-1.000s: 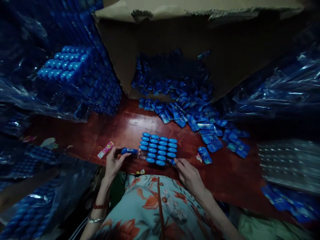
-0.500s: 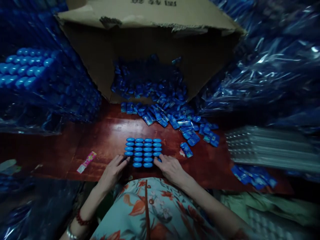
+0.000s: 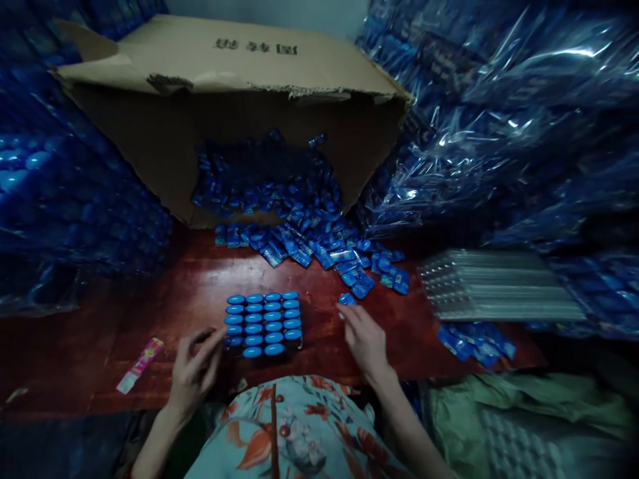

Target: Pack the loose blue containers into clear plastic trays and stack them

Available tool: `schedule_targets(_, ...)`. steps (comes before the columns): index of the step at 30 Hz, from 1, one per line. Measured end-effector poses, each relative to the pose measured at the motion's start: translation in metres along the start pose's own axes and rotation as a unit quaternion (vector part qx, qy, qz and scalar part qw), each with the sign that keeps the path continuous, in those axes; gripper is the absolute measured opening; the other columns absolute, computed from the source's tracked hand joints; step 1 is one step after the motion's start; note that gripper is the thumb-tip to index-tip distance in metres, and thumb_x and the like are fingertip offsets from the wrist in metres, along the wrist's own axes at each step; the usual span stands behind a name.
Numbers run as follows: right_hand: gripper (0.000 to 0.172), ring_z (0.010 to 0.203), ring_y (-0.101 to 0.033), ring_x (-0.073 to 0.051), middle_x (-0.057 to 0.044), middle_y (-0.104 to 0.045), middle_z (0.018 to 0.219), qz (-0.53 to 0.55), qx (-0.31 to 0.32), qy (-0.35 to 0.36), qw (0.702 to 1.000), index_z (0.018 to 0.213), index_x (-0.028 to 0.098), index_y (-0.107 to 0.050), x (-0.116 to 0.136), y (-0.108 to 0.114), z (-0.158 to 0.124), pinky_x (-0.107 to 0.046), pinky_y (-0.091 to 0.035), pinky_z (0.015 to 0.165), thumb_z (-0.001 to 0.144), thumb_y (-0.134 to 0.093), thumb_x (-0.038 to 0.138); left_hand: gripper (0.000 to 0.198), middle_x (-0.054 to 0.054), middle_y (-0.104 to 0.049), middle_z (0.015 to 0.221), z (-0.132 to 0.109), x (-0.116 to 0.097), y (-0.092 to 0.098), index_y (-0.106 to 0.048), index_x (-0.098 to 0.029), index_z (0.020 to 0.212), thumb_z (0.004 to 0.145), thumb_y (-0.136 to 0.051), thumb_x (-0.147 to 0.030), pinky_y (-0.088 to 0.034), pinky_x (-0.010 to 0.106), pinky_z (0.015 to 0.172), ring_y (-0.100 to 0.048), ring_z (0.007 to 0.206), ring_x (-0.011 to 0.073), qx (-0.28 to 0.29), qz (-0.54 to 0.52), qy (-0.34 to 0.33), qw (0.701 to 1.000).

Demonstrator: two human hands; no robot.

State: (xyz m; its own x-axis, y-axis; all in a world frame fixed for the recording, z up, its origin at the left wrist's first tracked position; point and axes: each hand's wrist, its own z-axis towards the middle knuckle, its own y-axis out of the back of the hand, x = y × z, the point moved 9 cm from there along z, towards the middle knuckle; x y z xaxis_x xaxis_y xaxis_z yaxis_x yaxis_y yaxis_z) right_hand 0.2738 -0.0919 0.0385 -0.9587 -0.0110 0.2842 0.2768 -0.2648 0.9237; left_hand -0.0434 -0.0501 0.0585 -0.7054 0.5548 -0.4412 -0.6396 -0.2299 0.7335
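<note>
A block of glossy blue oval pieces (image 3: 263, 324), set in even rows, sits on the red-brown table in front of me. My left hand (image 3: 197, 366) is just left of that block, fingers bent and apart, with nothing seen in it. Its fingertips are close to the block's near left corner; I cannot tell whether they touch. To the right of the block, my right hand (image 3: 365, 339) has its fingers closed over the near end of a small blue packet (image 3: 348, 299). Only the far end of this packet shows past the fingertips.
A torn-open carton (image 3: 259, 66) spills many blue packets (image 3: 299, 239) onto the table (image 3: 190, 266). At right lie stacked clear trays (image 3: 499, 286) and more packets (image 3: 476, 342). A pink strip (image 3: 140, 366) lies left. Plastic-wrapped blue stacks (image 3: 474, 146) flank the carton.
My right hand has left the block's right side and moved right onto the lone packet. My left hand has drawn slightly away from the block. The view has shifted to the right.
</note>
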Motion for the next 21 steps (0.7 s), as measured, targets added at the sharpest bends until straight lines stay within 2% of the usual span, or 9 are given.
schedule_targets(3,0.044,0.098,-0.055,-0.021,-0.007,-0.061,0.107,-0.085,0.078,-0.065,0.991,0.118,0.024,-0.058,-0.055,0.003,0.014,-0.030,-0.049,0.076,0.083,-0.040,0.006,0.032,0.004,-0.055,0.093,0.037,0.004,0.017,-0.061,-0.030,0.113,0.085,-0.053,-0.017,-0.050,0.029,0.071,-0.058,0.079,0.0169,-0.068,-0.022,0.052,0.996)
schedule_targets(5,0.046,0.102,-0.052,-0.023,-0.009,-0.058,0.114,-0.133,0.141,-0.054,0.980,0.121,0.025,-0.056,-0.071,-0.001,0.024,-0.032,-0.049,0.076,0.082,-0.043,0.006,0.026,0.003,-0.057,0.092,0.072,-0.009,0.011,-0.061,-0.027,0.109,0.087,-0.051,-0.019,-0.050,0.027,0.071,-0.059,0.080,0.0159,-0.042,-0.065,0.037,0.996)
schedule_targets(6,0.045,0.104,-0.052,-0.024,-0.010,-0.056,0.119,-0.150,0.162,-0.048,0.974,0.124,0.024,-0.053,-0.075,-0.004,0.028,-0.033,-0.049,0.077,0.082,-0.045,0.009,0.024,0.004,-0.058,0.094,0.091,-0.023,0.000,-0.061,-0.026,0.108,0.088,-0.049,-0.021,-0.050,0.026,0.072,-0.060,0.082,0.0157,0.000,-0.090,0.009,0.996)
schedule_targets(9,0.044,0.104,-0.053,-0.025,-0.014,-0.050,0.126,-0.178,0.191,-0.051,0.964,0.129,0.021,-0.048,-0.079,-0.014,0.036,-0.034,-0.047,0.078,0.085,-0.049,0.018,0.024,0.006,-0.061,0.099,0.129,-0.085,-0.057,-0.061,-0.023,0.108,0.091,-0.044,-0.023,-0.049,0.027,0.078,-0.060,0.089,0.0168,0.201,-0.123,-0.129,0.963)
schedule_targets(11,0.042,0.099,-0.055,-0.024,-0.015,-0.051,0.124,-0.189,0.199,-0.064,0.960,0.128,0.020,-0.048,-0.079,-0.019,0.035,-0.034,-0.047,0.076,0.086,-0.048,0.018,0.021,0.007,-0.062,0.097,0.135,-0.124,-0.102,-0.062,-0.020,0.102,0.090,-0.045,-0.021,-0.049,0.028,0.077,-0.060,0.088,0.0180,0.319,-0.099,-0.217,0.917)
schedule_targets(13,0.039,0.096,-0.057,-0.024,-0.016,-0.053,0.119,-0.200,0.198,-0.080,0.956,0.126,0.020,-0.050,-0.081,-0.021,0.031,-0.033,-0.046,0.074,0.087,-0.047,0.018,0.022,0.008,-0.063,0.094,0.131,-0.154,-0.146,-0.062,-0.017,0.097,0.087,-0.044,-0.013,-0.049,0.028,0.075,-0.060,0.085,0.0181,0.390,-0.072,-0.285,0.872)
schedule_targets(15,0.037,0.095,-0.058,-0.024,-0.016,-0.054,0.117,-0.209,0.193,-0.091,0.954,0.124,0.019,-0.051,-0.083,-0.019,0.025,-0.033,-0.045,0.074,0.087,-0.048,0.019,0.027,0.011,-0.062,0.102,0.125,-0.178,-0.184,-0.061,-0.015,0.102,0.084,-0.043,-0.006,-0.048,0.029,0.078,-0.060,0.091,0.0195,0.410,-0.058,-0.345,0.843)
schedule_targets(18,0.037,0.095,-0.058,-0.025,-0.018,-0.054,0.115,-0.226,0.193,-0.092,0.950,0.122,0.016,-0.052,-0.084,-0.015,0.016,-0.034,-0.045,0.075,0.086,-0.048,0.019,0.038,0.018,-0.057,0.117,0.119,-0.197,-0.231,-0.053,-0.009,0.116,0.079,-0.045,-0.002,-0.047,0.035,0.084,-0.056,0.104,0.0251,0.388,-0.009,-0.389,0.835)
schedule_targets(21,0.039,0.093,-0.058,-0.027,-0.020,-0.054,0.114,-0.238,0.192,-0.088,0.948,0.124,0.013,-0.050,-0.084,-0.015,0.012,-0.036,-0.045,0.073,0.085,-0.046,0.017,0.043,0.022,-0.055,0.119,0.117,-0.207,-0.266,-0.049,-0.006,0.121,0.078,-0.047,-0.002,-0.048,0.037,0.083,-0.055,0.107,0.0279,0.388,0.044,-0.399,0.829)
